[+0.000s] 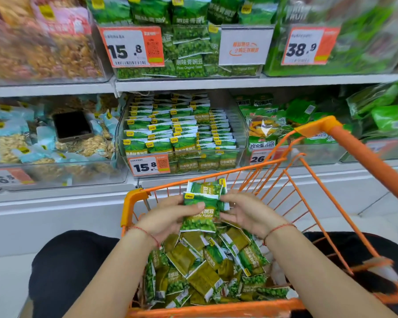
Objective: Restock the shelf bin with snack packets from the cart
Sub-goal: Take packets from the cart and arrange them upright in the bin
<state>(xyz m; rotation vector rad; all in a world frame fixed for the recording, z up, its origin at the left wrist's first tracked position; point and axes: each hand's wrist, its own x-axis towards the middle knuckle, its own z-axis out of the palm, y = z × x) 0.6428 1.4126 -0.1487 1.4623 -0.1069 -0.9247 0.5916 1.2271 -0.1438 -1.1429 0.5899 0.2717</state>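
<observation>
I have both hands over the cart (133, 198) at lower centre of the frame. My left hand (168, 216) grips a small stack of green packets (202, 203), thumb laid across the front one. My right hand (246, 212) holds the same stack from the other side, fingers curled round its edge. I see at least 2 packets in the stack, the rear one showing above the front; I cannot tell how many more sit behind. The stack hangs just above the pile (207, 269) in the cart, not yet on its way to the shelf.

The bin (239, 154) is at frame centre, above the cart, with a 15.8 price tag (149, 166) on its front wall. Packets stand in it in tidy rows and reach close to the rim, so I judge much of the restocking done. The rows look lower toward the right rear, and that seems the likeliest place for more.

What is left looks large: the pile is deep, with many loose packets lying every way. I doubt all of them fit this bin. The step in hand, as I read it, is squaring the stack before lifting it up to the bin.
</observation>
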